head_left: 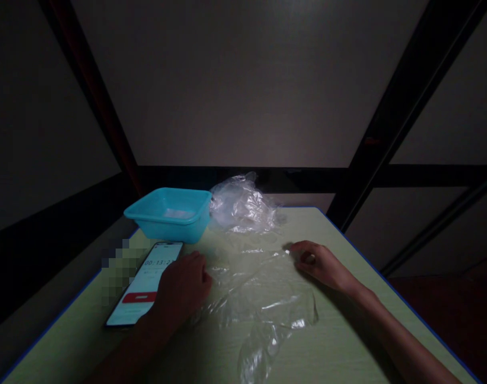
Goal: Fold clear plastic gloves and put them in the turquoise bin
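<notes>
A clear plastic bag lies spread and wrinkled on the table between my hands. My right hand pinches its upper right corner, thumb and index finger together. At the bag's left side rests my left hand, fingers curled and closed; whether it grips the bag's edge is hidden. It partly covers a phone that shows a running timer and a red button.
A turquoise plastic basket stands at the back left of the light green table, with something pale inside. Beside it, a crumpled heap of clear plastic bags sits near the back edge. A wall panel rises behind.
</notes>
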Demonstrator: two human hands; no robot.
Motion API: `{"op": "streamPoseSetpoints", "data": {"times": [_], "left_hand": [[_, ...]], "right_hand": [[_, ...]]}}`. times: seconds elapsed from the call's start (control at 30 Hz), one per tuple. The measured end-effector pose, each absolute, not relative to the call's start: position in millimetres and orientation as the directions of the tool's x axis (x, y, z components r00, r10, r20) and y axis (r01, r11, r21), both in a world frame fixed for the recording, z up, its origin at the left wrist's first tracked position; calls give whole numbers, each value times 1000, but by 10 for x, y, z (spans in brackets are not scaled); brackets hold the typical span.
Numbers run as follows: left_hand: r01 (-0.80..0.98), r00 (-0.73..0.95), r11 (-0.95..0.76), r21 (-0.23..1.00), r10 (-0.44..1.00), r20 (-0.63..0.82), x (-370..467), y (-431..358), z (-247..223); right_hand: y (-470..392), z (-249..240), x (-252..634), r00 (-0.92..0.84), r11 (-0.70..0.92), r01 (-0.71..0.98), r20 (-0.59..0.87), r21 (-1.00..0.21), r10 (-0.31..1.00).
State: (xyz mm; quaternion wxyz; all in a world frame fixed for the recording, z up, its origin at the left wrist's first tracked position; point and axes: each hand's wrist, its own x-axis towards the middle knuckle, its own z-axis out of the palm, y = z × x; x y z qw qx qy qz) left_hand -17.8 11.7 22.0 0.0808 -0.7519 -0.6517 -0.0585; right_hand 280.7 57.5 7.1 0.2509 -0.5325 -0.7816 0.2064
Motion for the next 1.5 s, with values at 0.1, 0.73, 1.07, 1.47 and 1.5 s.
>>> {"op": "streamPoseSetpoints", "data": {"times": [0.1,0.73,1.07,1.47,1.5], "left_hand": [[982,190,-185,-46,925,329,-175,127,135],[853,469,-514,94,833,294,59,144,-393],[874,452,-485,26,832,322,58,119,-404],[922,380,-386,-4,905,194,128,65,-250],[924,376,-382,-3,908,186,130,63,-241]], "right_hand": [[516,71,2736,-297,451,738,358,-502,885],[298,-155,2261,-571,588,758,148,-284,808],[294,-183,2269,-571,581,782,112,-225,813],[256,-80,2250,-564,561,810,35,-173,825],[253,-73,2249,-562,558,812,30,-169,827]]}}
